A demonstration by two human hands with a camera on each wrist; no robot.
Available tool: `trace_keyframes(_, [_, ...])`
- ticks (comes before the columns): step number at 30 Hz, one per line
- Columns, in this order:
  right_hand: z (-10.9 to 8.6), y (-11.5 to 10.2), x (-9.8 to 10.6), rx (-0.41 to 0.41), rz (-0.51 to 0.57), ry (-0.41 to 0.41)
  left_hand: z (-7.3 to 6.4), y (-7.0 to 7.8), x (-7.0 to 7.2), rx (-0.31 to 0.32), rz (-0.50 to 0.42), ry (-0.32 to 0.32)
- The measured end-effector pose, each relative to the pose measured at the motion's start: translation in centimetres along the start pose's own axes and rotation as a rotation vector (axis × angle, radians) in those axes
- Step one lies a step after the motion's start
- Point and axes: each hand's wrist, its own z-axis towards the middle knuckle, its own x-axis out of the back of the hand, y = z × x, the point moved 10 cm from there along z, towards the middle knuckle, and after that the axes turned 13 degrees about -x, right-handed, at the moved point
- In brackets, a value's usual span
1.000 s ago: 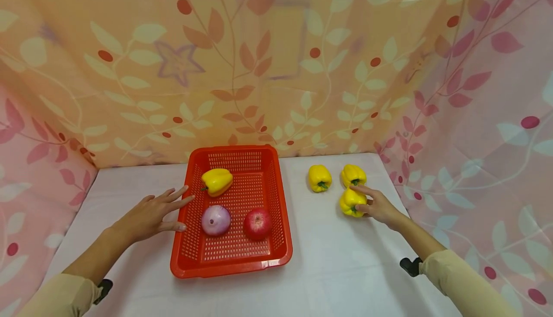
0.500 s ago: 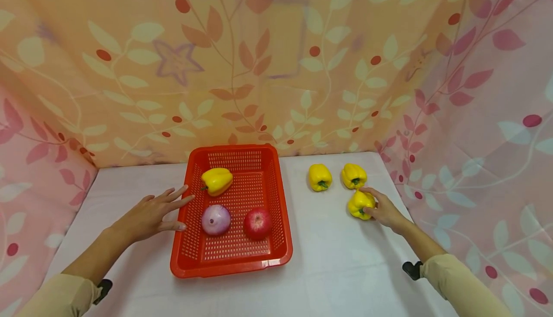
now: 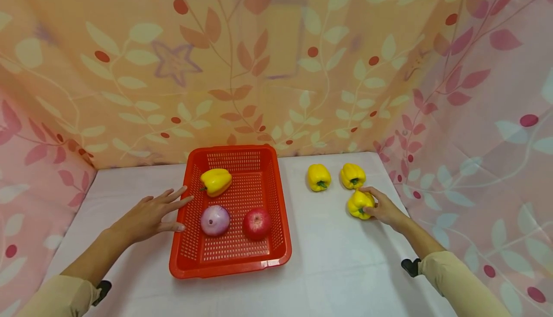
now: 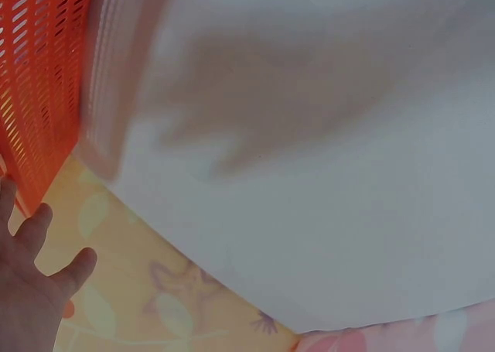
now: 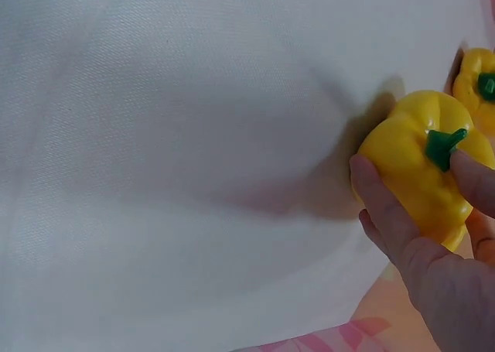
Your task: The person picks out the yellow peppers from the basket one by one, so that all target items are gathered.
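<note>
My right hand (image 3: 384,210) holds a yellow bell pepper (image 3: 356,202) on the right of the table, fingers along its side and thumb by the green stem. In the right wrist view, the held pepper (image 5: 421,162) sits close over the white cloth. Just behind it lies another yellow bell pepper (image 3: 352,176), and a third pepper (image 3: 318,176) is to its left. My left hand (image 3: 144,218) is spread with loose fingers, fingertips right at the left rim of a red plastic basket (image 3: 230,271). The left wrist view catches only part of that hand (image 4: 35,278) beside the basket wall.
Inside the basket are a yellow bell pepper (image 3: 217,182), a purple onion (image 3: 215,220) and a round red fruit (image 3: 257,224). A white cloth covers the table (image 3: 328,269). Patterned curtains (image 3: 268,67) enclose the back and both sides.
My right hand has shifted the front pepper a little rightward and slightly nearer to me, then stayed there during the last half second. The left hand has kept its place.
</note>
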Motion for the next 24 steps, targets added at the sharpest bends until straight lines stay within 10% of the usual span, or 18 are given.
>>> trace_keyframes(24, [-1.0,-3.1,1.5,-0.025,-0.088,0.0,-0.1,0.5,0.5,-0.036,0.027,0.033])
